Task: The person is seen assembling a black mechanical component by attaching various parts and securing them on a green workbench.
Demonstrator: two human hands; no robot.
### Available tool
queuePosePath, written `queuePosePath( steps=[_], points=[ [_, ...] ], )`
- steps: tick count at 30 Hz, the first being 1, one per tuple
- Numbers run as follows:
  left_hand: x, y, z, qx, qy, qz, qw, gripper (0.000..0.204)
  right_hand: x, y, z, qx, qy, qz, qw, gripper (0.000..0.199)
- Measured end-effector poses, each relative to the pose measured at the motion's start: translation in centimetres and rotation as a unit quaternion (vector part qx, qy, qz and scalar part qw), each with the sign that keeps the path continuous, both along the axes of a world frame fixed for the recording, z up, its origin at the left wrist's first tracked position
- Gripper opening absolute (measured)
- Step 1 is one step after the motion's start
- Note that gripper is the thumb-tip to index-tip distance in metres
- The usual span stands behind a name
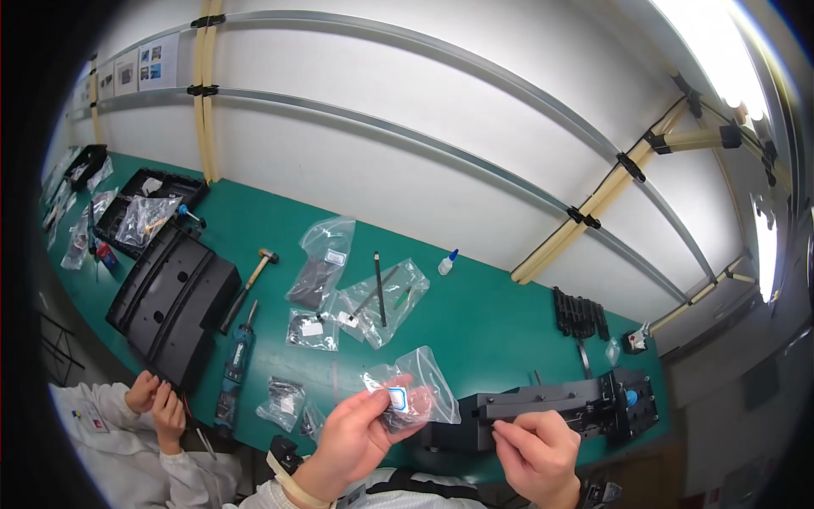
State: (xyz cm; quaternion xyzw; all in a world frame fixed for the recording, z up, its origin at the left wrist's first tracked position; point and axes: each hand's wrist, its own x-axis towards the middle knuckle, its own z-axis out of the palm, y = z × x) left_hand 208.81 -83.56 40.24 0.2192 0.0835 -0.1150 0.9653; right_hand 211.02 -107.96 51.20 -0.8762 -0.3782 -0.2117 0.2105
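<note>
2 hands work at the near edge of the green bench (500, 314) in the head view. the left hand (352, 441) is clamped on a small clear plastic bag (415, 386), thumb and fingers pinching its lower left corner; the bag is lifted off the bench and holds small dark parts and a label patch. the right hand (534, 450) is pinched together on something small at the near edge of a long black assembly (551, 411); what it grips is too small to tell.

the bag lies just left of the assembly's left end, between the 2 hands, and the left hand is the nearer one. the assembly's long axis runs left to right across the bench edge, rising slightly to the right, where a blue knob (631, 397) sits.

further back lie several more clear bags (377, 301), a hammer (250, 280), a blue-handled driver (240, 356), a small glue bottle (447, 263) and a large black moulded panel (174, 305). at lower left, another person's hands (157, 403) in white sleeves touch that panel's near edge.
</note>
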Motion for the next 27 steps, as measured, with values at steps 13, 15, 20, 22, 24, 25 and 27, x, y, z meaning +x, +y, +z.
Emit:
queuePosePath(
  steps=[13, 15, 20, 22, 24, 25, 27],
  points=[
    [-2.7, -0.2, -1.2, -0.024, -0.026, -0.149, 0.988, 0.05, -2.4, 1.9, 0.8, 0.156, 0.125, 0.08, 0.977, 0.021],
    [-3.5, -0.7, -1.4, -0.013, -0.01, -0.142, 0.99, 0.05, -2.5, 2.3, 0.7, 0.153, 0.14, 0.094, 0.974, 0.02],
    [-4.4, -0.8, -1.1, 0.008, -0.009, -0.166, 0.986, 0.052, -2.8, 1.7, -0.1, 0.081, 0.278, 0.089, 0.953, 0.022],
    [-4.8, -0.8, -0.8, 0.001, -0.01, -0.178, 0.984, 0.052, -3.0, 1.9, -0.2, 0.065, 0.297, 0.096, 0.948, 0.024],
    [-5.0, -0.9, -0.8, -0.007, -0.011, -0.193, 0.981, 0.052, -3.3, 2.1, -0.5, 0.049, 0.316, 0.1, 0.942, 0.026],
    [-5.1, -1.0, -0.9, 0.001, -0.013, -0.197, 0.98, 0.052, -3.4, 2.2, -0.7, 0.04, 0.311, 0.101, 0.944, 0.026],
    [-5.2, -1.1, -1.0, 0.009, -0.016, -0.204, 0.979, 0.052, -3.6, 2.0, -1.0, 0.032, 0.305, 0.098, 0.947, 0.027]
  ],
)
